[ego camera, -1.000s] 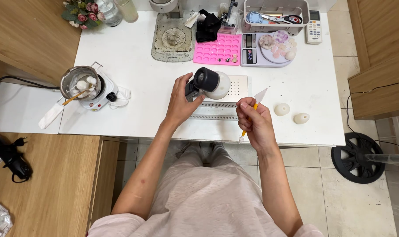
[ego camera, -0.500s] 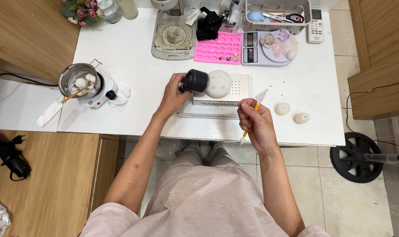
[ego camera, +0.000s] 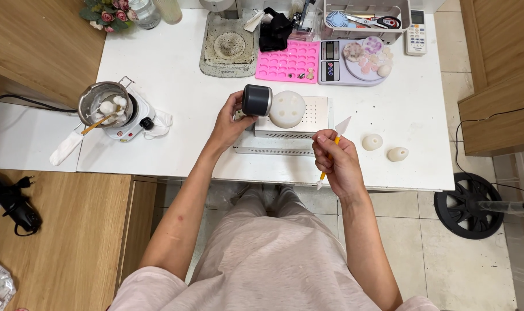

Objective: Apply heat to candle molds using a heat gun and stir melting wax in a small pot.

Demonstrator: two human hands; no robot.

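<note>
Left hand (ego camera: 230, 121) is gripping dark cylinder (ego camera: 257, 100), tipping it beside white mould (ego camera: 287, 108); right hand (ego camera: 336, 163) is pinching orange-handled spatula (ego camera: 333, 148), blade raised clear.

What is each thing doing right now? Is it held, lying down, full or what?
Left hand: gripping the dark grey cylinder.
Dark grey cylinder: tipped on its side, held.
Round white mould: resting on the white perforated box.
Right hand: closed around the orange-handled spatula tool.
Orange-handled spatula tool: held, blade up.
Small metal pot: on a hotplate, holding white lumps.
Pink silicone mould tray: flat, mostly empty.
</note>
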